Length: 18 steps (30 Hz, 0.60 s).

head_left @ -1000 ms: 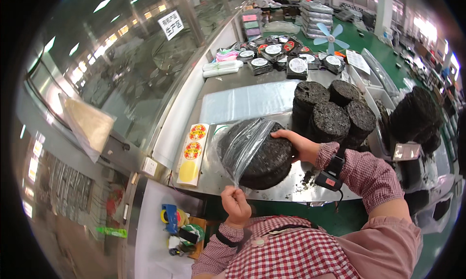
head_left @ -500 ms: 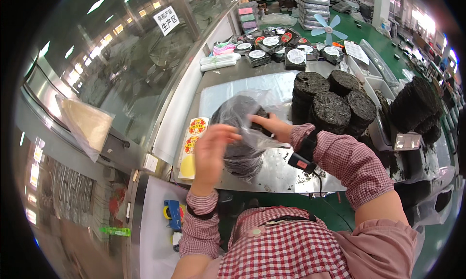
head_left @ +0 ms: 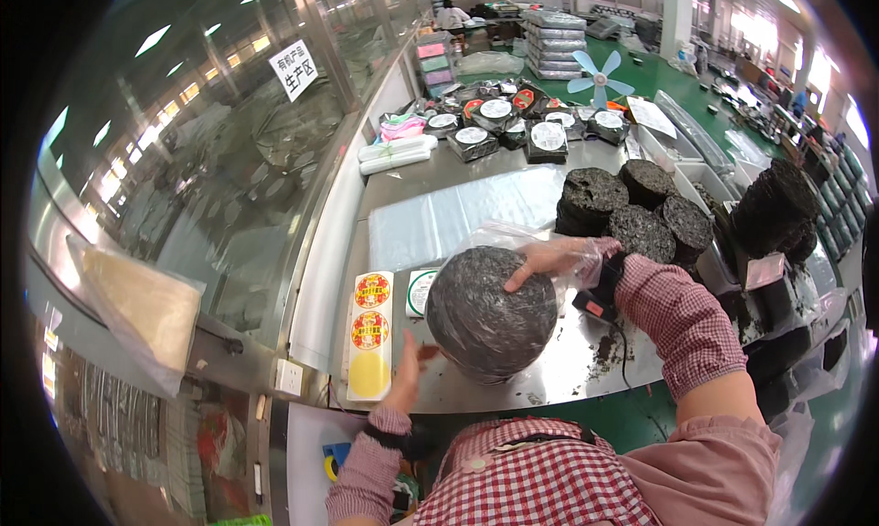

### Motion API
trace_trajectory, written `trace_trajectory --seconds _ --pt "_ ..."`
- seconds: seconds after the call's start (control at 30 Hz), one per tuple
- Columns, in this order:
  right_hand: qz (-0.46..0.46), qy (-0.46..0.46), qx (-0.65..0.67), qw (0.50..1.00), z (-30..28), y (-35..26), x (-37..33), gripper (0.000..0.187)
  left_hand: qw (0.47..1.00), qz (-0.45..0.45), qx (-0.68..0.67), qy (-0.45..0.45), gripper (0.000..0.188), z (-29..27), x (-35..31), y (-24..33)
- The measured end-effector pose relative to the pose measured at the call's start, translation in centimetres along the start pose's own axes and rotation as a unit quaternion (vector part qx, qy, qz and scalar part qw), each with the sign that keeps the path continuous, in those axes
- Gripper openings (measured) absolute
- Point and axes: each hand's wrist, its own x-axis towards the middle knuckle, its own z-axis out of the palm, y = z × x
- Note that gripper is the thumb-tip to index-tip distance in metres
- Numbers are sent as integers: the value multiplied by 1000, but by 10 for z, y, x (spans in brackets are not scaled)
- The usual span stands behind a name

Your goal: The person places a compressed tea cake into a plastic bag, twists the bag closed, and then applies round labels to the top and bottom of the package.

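Note:
A clear plastic bag packed with a round, black stack that looks like dried seaweed [head_left: 490, 320] is tilted above the near part of the metal table [head_left: 458, 400]. My right hand [head_left: 549, 259] grips its upper right side, thumb pressed on the dark face, fingers partly hidden by loose film. Beside the bag's lower left, my left hand [head_left: 404, 377] is held with fingers apart and nothing in it; some fingertips are hidden close to the bag. A sheet of round red-and-yellow stickers [head_left: 370, 329] lies left of the bag, and a white-and-green label [head_left: 420, 292] partly shows behind it.
Stacks of bare black discs [head_left: 641, 231] stand to the right, near white bins [head_left: 703, 180]. A flat pile of clear bags [head_left: 458, 216] lies beyond my hands. Labelled black packages [head_left: 548, 140] and a blue fan [head_left: 600, 79] are farther back. A glass wall runs along the left.
The filled bag has come nearer and tipped, its round face now towards me. My right hand has shifted onto its upper right side; my left hand has dropped down beside it.

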Motion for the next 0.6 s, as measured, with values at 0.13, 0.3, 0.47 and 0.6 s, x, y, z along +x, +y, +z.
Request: trace_trajectory --seconds 0.13,0.3,0.47,0.6 --pt "-81 -24 -286 955 37 -58 17 79 984 82 -22 -159 69 -2 65 101" --pt "-166 173 -477 845 80 -44 48 70 929 97 143 -326 30 -2 86 163" --pt "-267 273 -552 742 95 -23 35 53 919 165 -12 -359 29 17 78 214" --pt "-243 248 -527 776 112 -50 32 57 862 328 -14 -387 30 34 24 280"
